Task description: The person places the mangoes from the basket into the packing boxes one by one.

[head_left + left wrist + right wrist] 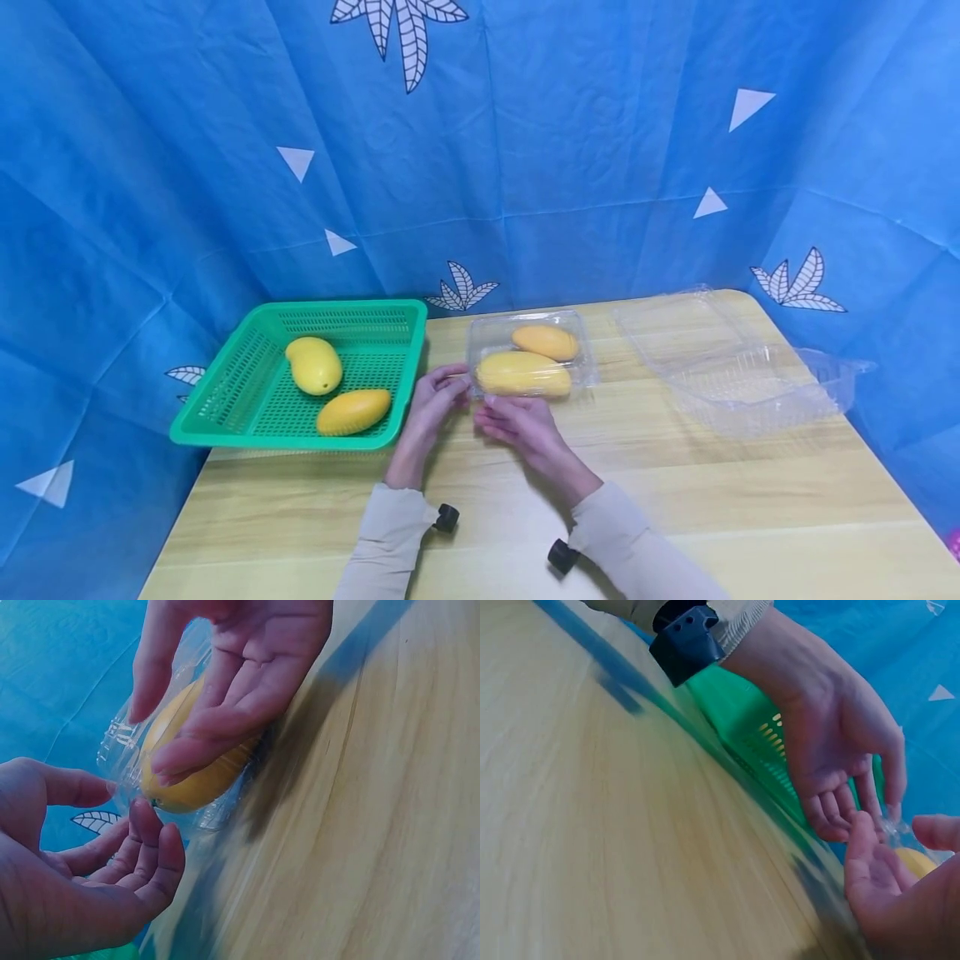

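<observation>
On the table (480, 546), right of the basket (288, 443), is the box (495, 337): thin plastic, probably light, slippery, easily bent, best held by its rim. The left hand (437, 400) pinches its near-left corner; the right hand (528, 427), fingers loose, is at the near edge. Mangoes (523, 374) inside likely give most weight.

Pink object (954, 544) cut off, unidentifiable; right hand (907, 911) cropped in right wrist view.
</observation>
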### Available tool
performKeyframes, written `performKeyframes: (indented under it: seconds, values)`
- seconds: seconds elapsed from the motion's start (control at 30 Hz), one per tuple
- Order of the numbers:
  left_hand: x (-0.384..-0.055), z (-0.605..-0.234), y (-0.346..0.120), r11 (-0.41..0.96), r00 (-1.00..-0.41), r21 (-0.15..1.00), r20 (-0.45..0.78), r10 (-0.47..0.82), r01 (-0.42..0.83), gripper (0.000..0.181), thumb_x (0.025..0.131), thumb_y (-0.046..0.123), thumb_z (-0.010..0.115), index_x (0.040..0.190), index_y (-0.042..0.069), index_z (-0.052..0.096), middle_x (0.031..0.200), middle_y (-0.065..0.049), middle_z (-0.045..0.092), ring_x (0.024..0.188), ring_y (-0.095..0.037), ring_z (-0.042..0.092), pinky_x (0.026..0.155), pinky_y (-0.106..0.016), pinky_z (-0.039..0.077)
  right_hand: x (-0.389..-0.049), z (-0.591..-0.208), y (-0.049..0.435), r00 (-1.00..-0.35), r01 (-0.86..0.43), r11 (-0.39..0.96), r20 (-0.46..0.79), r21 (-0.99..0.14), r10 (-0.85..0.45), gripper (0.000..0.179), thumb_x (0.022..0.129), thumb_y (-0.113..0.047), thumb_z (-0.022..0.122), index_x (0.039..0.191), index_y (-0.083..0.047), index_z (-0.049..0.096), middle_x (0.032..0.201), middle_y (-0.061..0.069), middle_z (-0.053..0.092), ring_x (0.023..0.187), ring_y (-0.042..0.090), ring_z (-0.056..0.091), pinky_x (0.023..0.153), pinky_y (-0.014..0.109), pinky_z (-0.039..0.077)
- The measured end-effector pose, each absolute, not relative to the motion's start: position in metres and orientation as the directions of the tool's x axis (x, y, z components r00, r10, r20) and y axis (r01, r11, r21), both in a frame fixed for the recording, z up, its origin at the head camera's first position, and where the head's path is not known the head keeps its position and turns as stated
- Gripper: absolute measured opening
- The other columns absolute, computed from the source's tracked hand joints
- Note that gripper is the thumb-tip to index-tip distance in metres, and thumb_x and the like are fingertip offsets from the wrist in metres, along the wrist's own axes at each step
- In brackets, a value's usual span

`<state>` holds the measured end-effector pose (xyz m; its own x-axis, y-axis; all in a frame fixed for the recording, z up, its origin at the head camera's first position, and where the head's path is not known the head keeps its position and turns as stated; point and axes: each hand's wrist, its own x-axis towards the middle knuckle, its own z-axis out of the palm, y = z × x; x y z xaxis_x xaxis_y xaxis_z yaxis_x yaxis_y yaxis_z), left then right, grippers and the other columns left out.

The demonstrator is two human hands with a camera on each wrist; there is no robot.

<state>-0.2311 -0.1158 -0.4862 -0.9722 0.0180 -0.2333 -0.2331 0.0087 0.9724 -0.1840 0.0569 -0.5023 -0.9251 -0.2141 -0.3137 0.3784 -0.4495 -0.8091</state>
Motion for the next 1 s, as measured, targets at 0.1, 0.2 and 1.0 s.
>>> performKeyframes:
  seconds: [0.1,0.2,1.0]
  values:
    - [-0.232,-0.491,-0.117,0.01,-0.972,0.972,-0.234,0.004,-0.234,0.035,0.097,0.01,0.068,0.129,-0.003,0.065,0.108,-0.017,0.072,0.09,-0.026,0.065,0.089,-0.043,0.056,-0.185,-0.503,0.051,-0.923,0.385,-0.483,-0.338,-0.787,-0.185,0.039,0.096,-0.013,0.072,0.124,0.012,0.063,0.108,0.024,0.073,0.095,0.027,0.075,0.089,0.038,0.059]
    - [-0.232,-0.491,-0.117,0.014,-0.973,0.973,-0.232,-0.005,-0.232,0.033,0.097,0.011,0.068,0.127,-0.003,0.065,0.109,-0.016,0.072,0.089,-0.022,0.065,0.084,-0.037,0.056,-0.187,-0.502,0.047,-0.92,0.389,-0.511,-0.352,-0.767,-0.172,0.04,0.094,-0.014,0.074,0.124,0.011,0.064,0.106,0.022,0.074,0.094,0.027,0.075,0.088,0.038,0.059]
    - [-0.236,-0.498,-0.115,-0.101,-0.961,0.957,-0.276,-0.021,-0.273,0.026,0.094,0.01,0.073,0.112,-0.009,0.069,0.087,-0.005,0.069,0.075,-0.015,0.063,0.069,-0.026,0.054,-0.198,-0.502,0.042,-0.908,0.409,-0.529,-0.389,-0.744,-0.155,0.033,0.094,-0.011,0.073,0.121,0.007,0.067,0.104,0.018,0.075,0.091,0.024,0.075,0.088,0.036,0.059]
